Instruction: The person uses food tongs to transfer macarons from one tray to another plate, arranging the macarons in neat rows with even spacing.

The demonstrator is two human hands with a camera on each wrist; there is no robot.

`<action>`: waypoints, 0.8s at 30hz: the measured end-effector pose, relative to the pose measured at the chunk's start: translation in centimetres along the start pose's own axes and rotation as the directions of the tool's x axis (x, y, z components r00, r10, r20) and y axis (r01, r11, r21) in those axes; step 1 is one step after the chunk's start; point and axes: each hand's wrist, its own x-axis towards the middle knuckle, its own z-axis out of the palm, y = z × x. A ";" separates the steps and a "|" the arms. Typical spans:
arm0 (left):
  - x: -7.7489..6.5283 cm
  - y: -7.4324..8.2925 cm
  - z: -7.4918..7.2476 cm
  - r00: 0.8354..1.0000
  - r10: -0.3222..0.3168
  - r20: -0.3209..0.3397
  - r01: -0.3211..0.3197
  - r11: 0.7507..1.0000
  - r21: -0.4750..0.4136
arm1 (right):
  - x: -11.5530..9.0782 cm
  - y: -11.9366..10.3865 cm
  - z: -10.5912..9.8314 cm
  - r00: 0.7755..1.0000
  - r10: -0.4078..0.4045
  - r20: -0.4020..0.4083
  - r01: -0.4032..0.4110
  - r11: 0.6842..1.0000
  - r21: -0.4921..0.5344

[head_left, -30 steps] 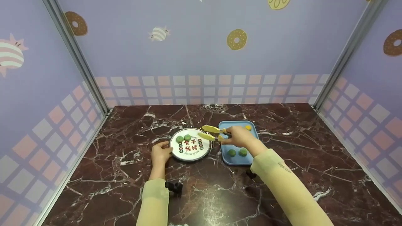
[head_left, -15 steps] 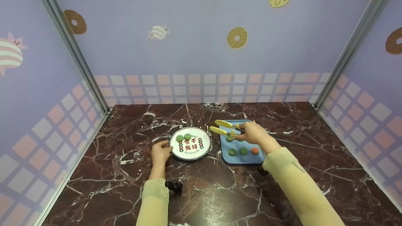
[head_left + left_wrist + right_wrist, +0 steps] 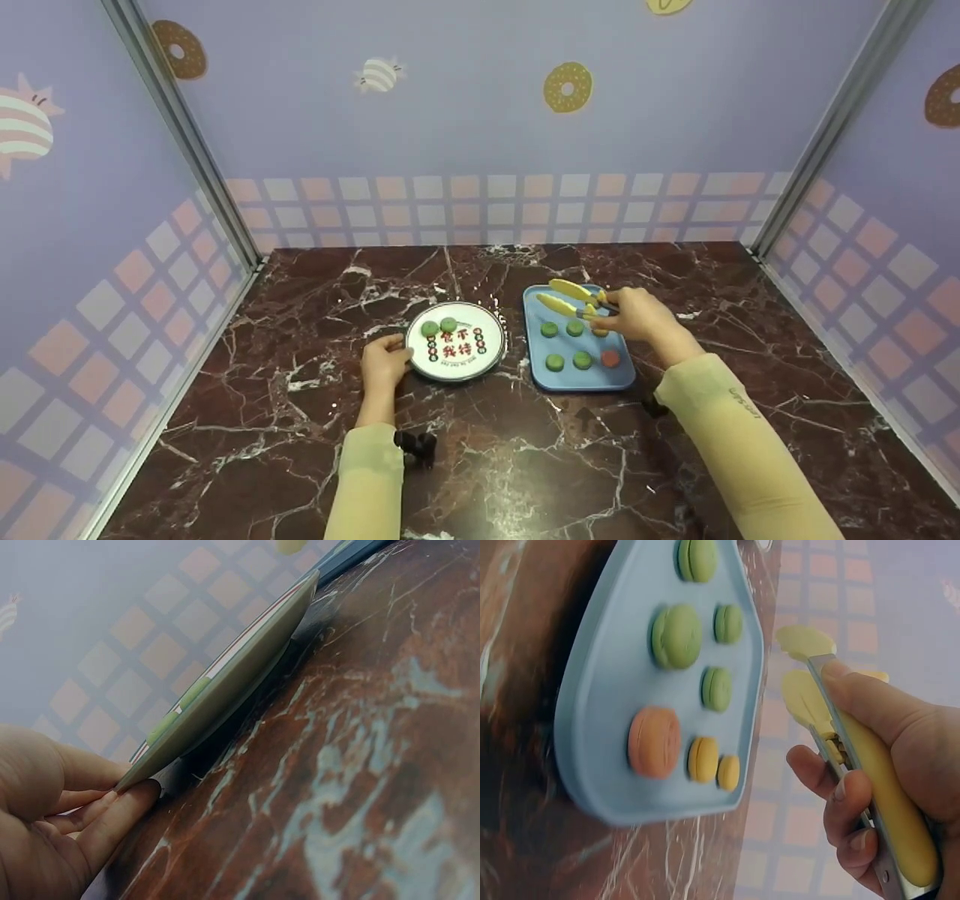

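My left hand [image 3: 385, 366] pinches the left rim of a round white plate [image 3: 481, 324] with red lettering; the left wrist view shows fingers under the rim [image 3: 247, 664]. Two green macarons [image 3: 448, 325] sit on the plate near its far left side. My right hand [image 3: 643, 318] grips yellow-tipped tongs [image 3: 571, 290] above the far half of a blue tray [image 3: 585, 382]. The tong tips [image 3: 806, 694] stand apart with nothing between them. On the tray are several green macarons [image 3: 676, 636], one orange macaron [image 3: 654, 741] and two yellow macarons [image 3: 703, 759].
The tray stands to the right of the plate on a dark red marble-patterned tabletop [image 3: 480, 450]. Lilac walls [image 3: 480, 135] with a checked band enclose the table at the back and both sides.
My right hand has carried the tongs rightward from the plate's right edge to above the tray, uncovering more macarons there. The left hand stays at the plate.
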 end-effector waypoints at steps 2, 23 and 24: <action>0.0 0.0 0.0 1.000 0.002 -0.002 -0.002 1.000 0.004 | -0.1 0.5 -0.1 1.000 0.007 -0.005 -0.007 1.000 0.004; 0.1 -0.1 0.1 1.000 0.024 -0.013 -0.024 1.000 -0.008 | -1.3 4.3 -0.8 0.990 0.138 -0.013 -0.139 0.989 -0.057; 0.1 -0.1 0.1 1.000 0.025 -0.014 -0.025 1.000 -0.008 | -1.3 4.4 -0.8 0.990 0.143 -0.016 -0.144 0.988 -0.056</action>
